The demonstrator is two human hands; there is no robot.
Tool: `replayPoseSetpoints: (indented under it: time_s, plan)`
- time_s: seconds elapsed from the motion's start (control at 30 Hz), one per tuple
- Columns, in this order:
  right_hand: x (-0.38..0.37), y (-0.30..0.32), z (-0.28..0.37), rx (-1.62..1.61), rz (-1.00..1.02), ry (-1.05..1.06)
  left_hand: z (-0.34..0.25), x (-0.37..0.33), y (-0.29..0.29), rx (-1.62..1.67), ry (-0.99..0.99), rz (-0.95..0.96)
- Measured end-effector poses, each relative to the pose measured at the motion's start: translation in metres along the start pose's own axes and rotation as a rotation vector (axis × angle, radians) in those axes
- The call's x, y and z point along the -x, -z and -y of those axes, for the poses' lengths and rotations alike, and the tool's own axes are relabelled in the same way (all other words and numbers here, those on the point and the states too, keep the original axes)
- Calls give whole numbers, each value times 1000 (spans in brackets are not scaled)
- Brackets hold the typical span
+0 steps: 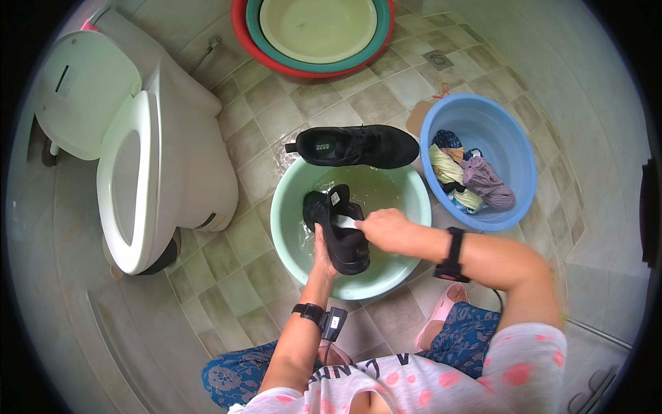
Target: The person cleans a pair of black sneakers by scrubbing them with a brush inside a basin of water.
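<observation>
A black shoe [339,238] is held tilted over a pale green basin [283,238] of cloudy water. My left hand [323,254] grips it from its left side and underneath. In my right hand [386,229] is a white-handled brush [346,221], closed in the fist and reaching into the shoe's opening; its bristle end is hidden inside. A second black shoe [365,146] lies across the basin's far rim, toe to the right.
At right stands a blue basin [520,200] holding bundled clothes [483,181]. Nested red, teal and cream basins [317,31] sit at the far side. A white toilet [186,152] with raised lid is at left. A floor drain [437,60] lies far right on wet tiles.
</observation>
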State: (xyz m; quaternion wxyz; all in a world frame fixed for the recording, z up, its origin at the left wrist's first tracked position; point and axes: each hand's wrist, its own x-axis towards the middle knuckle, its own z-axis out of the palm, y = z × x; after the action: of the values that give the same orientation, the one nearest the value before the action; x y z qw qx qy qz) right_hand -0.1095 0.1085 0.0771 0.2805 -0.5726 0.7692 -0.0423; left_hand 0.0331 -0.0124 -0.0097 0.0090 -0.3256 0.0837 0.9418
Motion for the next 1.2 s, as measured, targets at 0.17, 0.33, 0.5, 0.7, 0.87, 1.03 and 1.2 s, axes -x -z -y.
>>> replayPoseSetpoints:
  time_s: [0.17,0.33,0.5,0.7,0.87,1.03,1.2]
  plan:
    - [-50,-27,0,45,-50,-102,3,-6,3,-82,-17,7]
    - [-3,13,-11,-441,243,-83,-6,1,16,-44,7,-33]
    - [-5,8,2,-240,181,-114,0,4,6,-113,22,-21]
    - [-45,-27,1,-149,-27,-159,-3,1,0,-94,3,-11]
    - [2,9,-6,-289,199,-89,-10,0,12,-71,3,-36]
    - [-14,-7,5,103,90,-97,-6,3,-5,-126,65,4]
    - [-41,-25,-3,9,33,-149,-8,-4,2,-122,23,-38]
